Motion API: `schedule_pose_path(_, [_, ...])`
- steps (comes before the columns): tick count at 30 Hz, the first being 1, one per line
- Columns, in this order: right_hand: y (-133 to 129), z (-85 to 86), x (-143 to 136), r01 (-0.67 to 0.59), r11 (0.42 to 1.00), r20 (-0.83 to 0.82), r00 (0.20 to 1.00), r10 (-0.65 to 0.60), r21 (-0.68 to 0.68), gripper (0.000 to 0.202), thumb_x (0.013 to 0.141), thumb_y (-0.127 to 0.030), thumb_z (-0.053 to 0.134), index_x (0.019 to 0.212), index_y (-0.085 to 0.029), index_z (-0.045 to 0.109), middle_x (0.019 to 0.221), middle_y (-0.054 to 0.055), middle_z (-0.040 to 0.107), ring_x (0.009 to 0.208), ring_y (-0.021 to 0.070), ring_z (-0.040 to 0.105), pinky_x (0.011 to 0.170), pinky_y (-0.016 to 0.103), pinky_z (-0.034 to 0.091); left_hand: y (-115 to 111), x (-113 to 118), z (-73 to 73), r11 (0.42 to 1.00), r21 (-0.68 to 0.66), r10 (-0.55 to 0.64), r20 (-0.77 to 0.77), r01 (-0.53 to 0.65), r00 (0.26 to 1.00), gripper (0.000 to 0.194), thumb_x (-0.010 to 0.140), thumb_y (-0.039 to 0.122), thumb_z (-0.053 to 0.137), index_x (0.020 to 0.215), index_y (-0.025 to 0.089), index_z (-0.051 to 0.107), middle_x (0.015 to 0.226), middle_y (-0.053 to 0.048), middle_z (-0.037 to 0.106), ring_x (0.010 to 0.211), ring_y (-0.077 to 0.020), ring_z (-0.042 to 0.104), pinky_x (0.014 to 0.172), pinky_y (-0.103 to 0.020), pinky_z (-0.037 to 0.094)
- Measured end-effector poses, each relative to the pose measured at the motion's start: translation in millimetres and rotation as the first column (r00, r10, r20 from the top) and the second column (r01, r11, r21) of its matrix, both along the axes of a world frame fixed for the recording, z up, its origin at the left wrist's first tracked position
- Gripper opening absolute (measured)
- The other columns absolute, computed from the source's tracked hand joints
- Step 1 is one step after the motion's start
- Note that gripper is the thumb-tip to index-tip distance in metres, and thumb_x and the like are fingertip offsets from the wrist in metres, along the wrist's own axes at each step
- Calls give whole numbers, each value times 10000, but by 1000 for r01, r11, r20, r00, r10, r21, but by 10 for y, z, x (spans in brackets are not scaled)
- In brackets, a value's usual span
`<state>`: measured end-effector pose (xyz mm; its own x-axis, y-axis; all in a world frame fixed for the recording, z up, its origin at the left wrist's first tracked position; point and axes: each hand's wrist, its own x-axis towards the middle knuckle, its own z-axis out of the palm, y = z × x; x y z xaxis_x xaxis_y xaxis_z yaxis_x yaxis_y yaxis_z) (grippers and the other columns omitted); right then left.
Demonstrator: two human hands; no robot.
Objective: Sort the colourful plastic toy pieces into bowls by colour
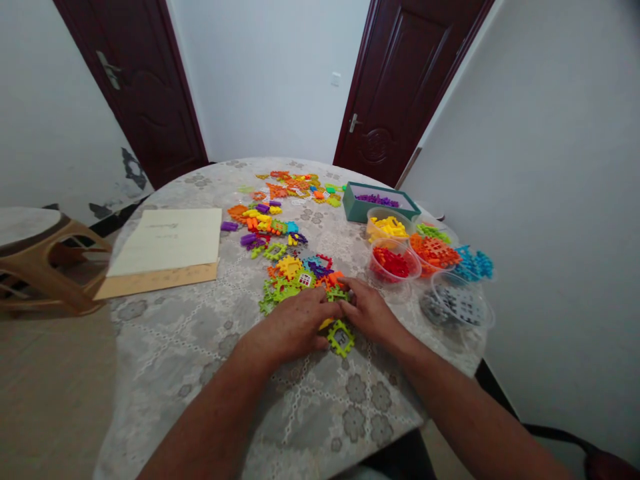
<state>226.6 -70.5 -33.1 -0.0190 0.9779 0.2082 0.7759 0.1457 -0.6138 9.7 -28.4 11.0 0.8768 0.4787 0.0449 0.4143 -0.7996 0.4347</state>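
A pile of coloured plastic interlocking pieces lies near the middle of the table. My left hand is over the near side of this pile, its fingers curled around pieces that it largely hides. Touching the same spot from the right, my right hand has its fingertips bent onto a green piece at the pile's edge. Just below the fingers of my left hand is a lime-green square piece with a grey centre. A bit of yellow shows between the hands.
Clear tubs of red, yellow, orange and grey pieces stand at the right, by a green box of purple pieces. More loose pieces lie farther back. A paper sheet on cardboard lies left.
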Motion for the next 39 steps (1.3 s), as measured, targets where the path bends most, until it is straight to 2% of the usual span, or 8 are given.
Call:
schedule_pose_path(5, [46,-103,115,70,997,-247,966,-79,-46,273,847,-221,595,1088,-192,720,1019,42,727,875,196,649,790,318,517,-13,33,-81,998,25,-59,59,58,997,314,764,183,781,1052,286,710,1111,-56,640,1055,-263,610,889,-403,525])
schedule_pose_path(9, [42,-143,255,173,975,-485,847,-218,-136,158,853,-325,626,941,-198,664,699,-28,626,602,146,552,555,249,431,-14,74,-108,998,34,-63,50,62,997,194,797,195,757,968,285,740,1045,-60,646,1031,-260,609,879,-399,524])
schedule_pose_path(12, [15,-120,281,158,965,-599,760,-253,-207,165,876,-372,629,893,-210,607,569,-61,535,473,123,466,457,236,357,2,109,-126,996,44,-80,46,78,996,164,829,176,715,951,281,746,1053,-59,653,1040,-251,609,887,-389,517])
schedule_pose_path(17, [-2,-72,228,130,969,-663,709,-240,-212,187,899,-397,613,917,-212,586,557,-57,554,450,120,480,427,228,377,17,130,-115,993,72,-100,55,96,993,103,868,147,657,826,235,693,992,-55,660,995,-226,605,889,-378,501])
schedule_pose_path(22, [11,-107,245,136,961,-653,710,-264,-240,235,859,-334,630,1059,-216,599,556,-73,569,425,116,481,391,210,374,10,110,-90,994,51,-100,55,98,993,133,825,225,750,945,228,695,1065,-56,687,1040,-248,607,923,-401,484])
schedule_pose_path(27, [2,-111,279,39,953,-649,724,-233,-299,296,840,-319,673,1104,-194,625,589,-53,608,459,127,550,412,213,443,-3,113,-106,995,77,-71,9,70,997,186,821,273,770,973,219,676,1070,-61,683,1039,-256,606,919,-400,480])
schedule_pose_path(35, [0,-105,278,-70,941,-810,533,-245,-331,360,804,-329,787,1102,-188,643,714,0,691,558,131,632,503,231,545,54,54,-34,994,73,69,115,-78,991,210,877,279,702,1048,227,591,1133,-74,623,1067,-249,583,914,-386,481])
schedule_pose_path(39, [4,-94,260,-60,936,-815,515,-267,-346,360,819,-338,774,1114,-184,637,666,-9,678,518,128,615,479,224,532,94,65,-51,982,75,151,217,-171,964,198,931,306,645,1077,229,535,1138,-71,595,1048,-237,582,896,-380,497])
